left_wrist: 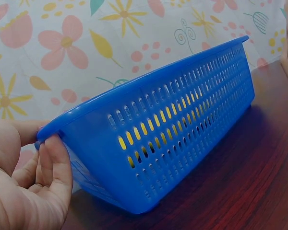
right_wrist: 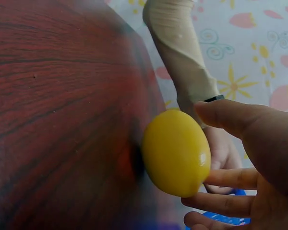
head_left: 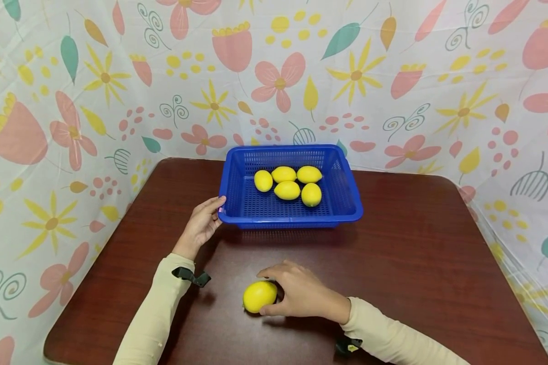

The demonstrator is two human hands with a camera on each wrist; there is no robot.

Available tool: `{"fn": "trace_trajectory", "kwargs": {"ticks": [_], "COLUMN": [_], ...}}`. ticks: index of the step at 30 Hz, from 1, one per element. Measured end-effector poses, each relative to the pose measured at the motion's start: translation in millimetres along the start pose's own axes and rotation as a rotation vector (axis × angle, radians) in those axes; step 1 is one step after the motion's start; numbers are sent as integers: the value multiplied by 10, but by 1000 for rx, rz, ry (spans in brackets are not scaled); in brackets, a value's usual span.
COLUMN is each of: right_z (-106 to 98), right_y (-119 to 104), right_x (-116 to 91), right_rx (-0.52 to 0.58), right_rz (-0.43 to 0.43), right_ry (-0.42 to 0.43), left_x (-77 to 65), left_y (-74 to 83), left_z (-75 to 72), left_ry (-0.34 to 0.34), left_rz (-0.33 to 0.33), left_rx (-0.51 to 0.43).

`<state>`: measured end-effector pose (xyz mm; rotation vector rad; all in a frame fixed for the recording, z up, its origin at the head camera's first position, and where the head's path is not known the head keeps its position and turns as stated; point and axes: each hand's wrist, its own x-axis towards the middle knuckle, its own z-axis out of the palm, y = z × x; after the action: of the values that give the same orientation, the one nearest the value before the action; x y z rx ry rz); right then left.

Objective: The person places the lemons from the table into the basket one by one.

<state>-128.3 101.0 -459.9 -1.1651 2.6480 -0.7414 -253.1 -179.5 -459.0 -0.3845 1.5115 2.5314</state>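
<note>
A blue plastic basket [head_left: 289, 220] with slotted walls stands at the back of the table, several yellow lemons [head_left: 286, 190] inside it. My left hand [head_left: 202, 223] grips the rim at its near left corner; in the left wrist view the fingers [left_wrist: 56, 160] curl under that rim. Closer to me, a single lemon [head_left: 259, 297] rests on the tabletop. Around its right side my right hand [head_left: 297, 293] is spread, thumb at the near side and a slight gap showing under the forefinger. The right wrist view shows this lemon [right_wrist: 175, 153] between thumb and fingers.
The dark reddish-brown table [head_left: 415, 253] has rounded corners. A white cloth [head_left: 278, 30] printed with flowers and leaves hangs behind it and along both sides. Each wrist wears a black strap [head_left: 191, 276].
</note>
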Motion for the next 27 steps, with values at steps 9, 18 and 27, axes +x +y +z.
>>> {"fn": "trace_trajectory", "kwargs": {"ticks": [9, 18, 27], "right_z": [140, 224, 251], "right_y": [-29, -51, -30], "right_x": [39, 59, 68], "right_rx": [6, -39, -17], "right_rz": [-29, -43, -50], "right_ry": [-11, 19, 41], "left_x": [9, 12, 12], "left_y": [-3, -5, 1], "left_z": [-4, -6, -7], "left_ry": [2, -1, -11], "left_rz": [7, 3, 0], "left_rx": [5, 5, 7]}}
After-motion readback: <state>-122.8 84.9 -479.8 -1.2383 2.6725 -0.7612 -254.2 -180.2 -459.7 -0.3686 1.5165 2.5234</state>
